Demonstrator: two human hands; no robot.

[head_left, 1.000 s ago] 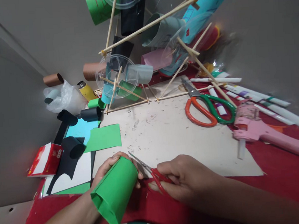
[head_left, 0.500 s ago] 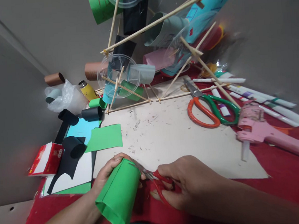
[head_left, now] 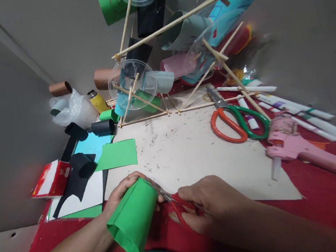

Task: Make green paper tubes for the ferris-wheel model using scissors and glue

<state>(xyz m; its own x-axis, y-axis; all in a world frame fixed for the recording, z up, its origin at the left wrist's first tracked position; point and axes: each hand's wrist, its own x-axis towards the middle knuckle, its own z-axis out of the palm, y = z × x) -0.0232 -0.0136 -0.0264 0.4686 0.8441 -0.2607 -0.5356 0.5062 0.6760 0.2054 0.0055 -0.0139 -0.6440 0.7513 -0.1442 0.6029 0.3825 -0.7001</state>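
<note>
A green paper tube (head_left: pixel 135 218) is tilted in front of me, its open end toward the lower left. My left hand (head_left: pixel 123 190) is closed around its far end from behind, with some fingers hidden by the paper. In my right hand (head_left: pixel 205 206) are small scissors (head_left: pixel 176 204) with red handles, thumb and fingers through the loops. Their blades lie at the far rim of the tube, and the tips are hard to make out there. Beyond my hands a flat green paper piece (head_left: pixel 116 154) rests on the pale board (head_left: pixel 187 159).
A stick frame (head_left: pixel 161 34) with paper tubes and clear plastic discs rises at the back. Large scissors (head_left: pixel 231 125) and a pink glue gun (head_left: pixel 298 147) lie at right. Black paper (head_left: pixel 75 176), coloured sheets and a red box (head_left: pixel 52 178) are at left.
The red-handled scissors' blades have shifted slightly at the tube's rim and look closer together. Both hands stay in nearly the same place, and the tube has barely moved.
</note>
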